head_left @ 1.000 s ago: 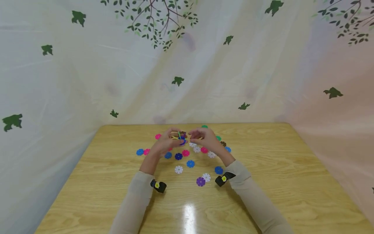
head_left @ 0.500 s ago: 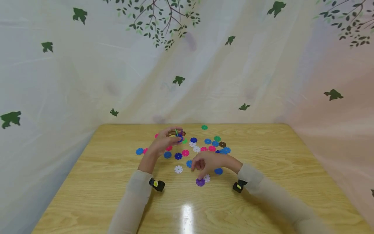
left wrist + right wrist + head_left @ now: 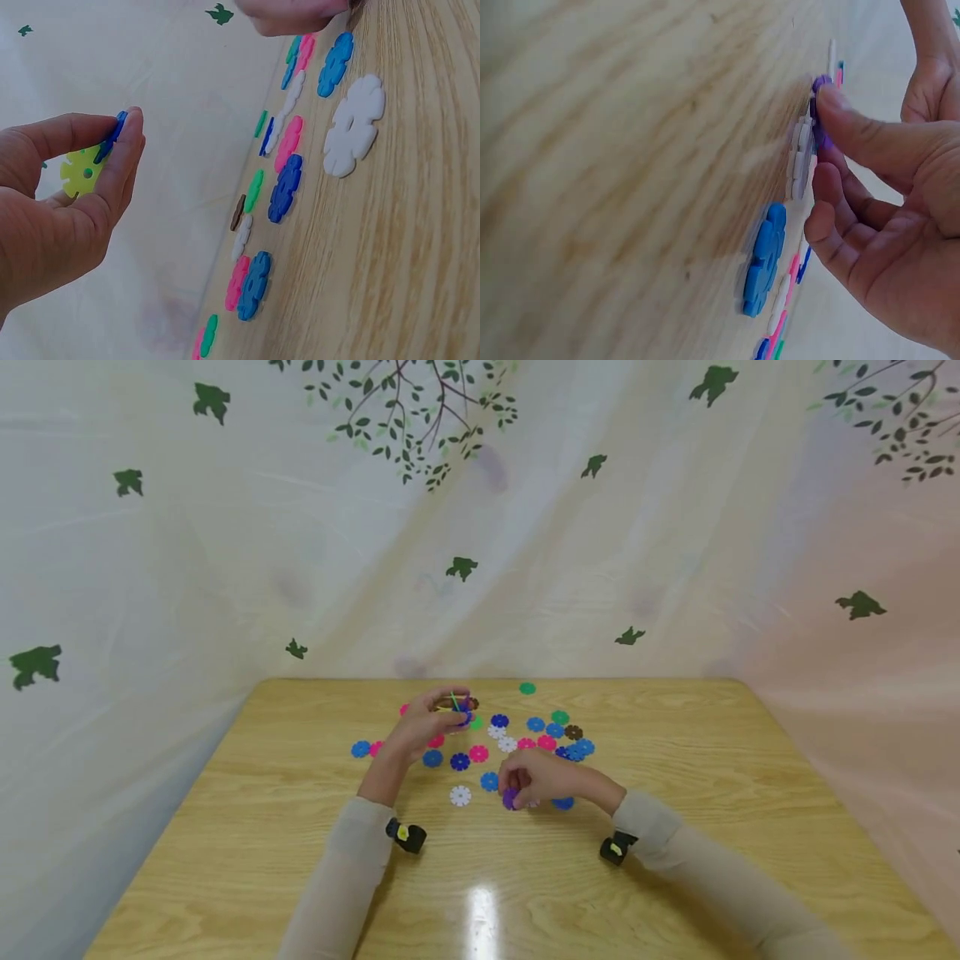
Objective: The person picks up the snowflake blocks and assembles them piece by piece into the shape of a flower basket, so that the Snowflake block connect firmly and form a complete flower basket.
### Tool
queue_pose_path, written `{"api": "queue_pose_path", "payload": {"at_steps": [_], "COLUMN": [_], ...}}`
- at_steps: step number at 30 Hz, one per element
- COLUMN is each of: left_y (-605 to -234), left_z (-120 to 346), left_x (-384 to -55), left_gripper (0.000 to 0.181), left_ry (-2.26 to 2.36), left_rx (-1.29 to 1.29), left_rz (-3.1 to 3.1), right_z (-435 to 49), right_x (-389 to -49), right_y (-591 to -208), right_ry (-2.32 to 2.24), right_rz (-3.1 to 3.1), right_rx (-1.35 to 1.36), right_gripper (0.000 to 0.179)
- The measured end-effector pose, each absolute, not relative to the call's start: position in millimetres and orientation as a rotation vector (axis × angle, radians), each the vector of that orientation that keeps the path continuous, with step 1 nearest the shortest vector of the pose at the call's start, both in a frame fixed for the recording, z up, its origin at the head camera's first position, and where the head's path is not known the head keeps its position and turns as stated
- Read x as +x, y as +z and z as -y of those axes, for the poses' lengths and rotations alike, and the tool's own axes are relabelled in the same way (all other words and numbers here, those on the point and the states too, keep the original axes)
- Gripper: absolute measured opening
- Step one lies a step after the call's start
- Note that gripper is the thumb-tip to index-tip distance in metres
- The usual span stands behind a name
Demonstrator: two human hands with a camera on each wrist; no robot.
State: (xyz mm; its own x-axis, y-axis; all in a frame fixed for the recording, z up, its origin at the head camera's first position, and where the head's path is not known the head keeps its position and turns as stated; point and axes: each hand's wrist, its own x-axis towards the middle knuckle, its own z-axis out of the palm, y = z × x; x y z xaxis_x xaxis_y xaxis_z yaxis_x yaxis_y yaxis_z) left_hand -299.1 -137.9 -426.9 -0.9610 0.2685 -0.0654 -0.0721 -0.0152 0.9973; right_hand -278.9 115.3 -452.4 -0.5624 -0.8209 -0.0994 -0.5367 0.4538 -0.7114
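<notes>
Bench [image 3: 225, 860]: wood-grained, smooth, glossy under reflected light. Notched flower discs [image 3: 358, 135]: apparently plastic, smooth, low sheen. Backdrop [image 3: 360, 568]: creased cloth, matt. Sleeves [image 3: 337, 877]: matt cloth.

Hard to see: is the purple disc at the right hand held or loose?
Held: the right wrist view shows the right hand pinching the purple disc.

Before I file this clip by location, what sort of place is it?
Probably an indoor play or filming corner: a wood-grain table, scattered colorful flower-shaped discs, and a creased, leaf-patterned backdrop behind.
</notes>
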Motion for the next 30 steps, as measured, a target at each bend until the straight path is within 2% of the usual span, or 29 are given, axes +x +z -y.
{"api": "queue_pose_path", "payload": {"at_steps": [9,17,23,30], "left_y": [-424,-417,-417,-420], "left_z": [139,137,138,140], "left_x": [-300,-299,-299,-296], "left_gripper": [0.047,0.047,0.047,0.049], "left_ry": [2.059,2.040,2.047,1.998], "left_rx": [0.168,0.218,0.217,0.220], "left_rz": [-2.043,-2.049,-2.057,-2.066], "right_z": [-109,-91,-82,-79], "right_x": [-303,-324,-329,-328], "right_y": [-444,-419,-418,-425], "right_ry": [-1.131,-1.429,-1.676,-1.789], "right_rz": [-2.404,-2.508,-2.445,-2.450], "right_rx": [-1.042,-0.987,-0.792,-0.837], "right_gripper": [0.008,0.014,0.017,0.013]}}
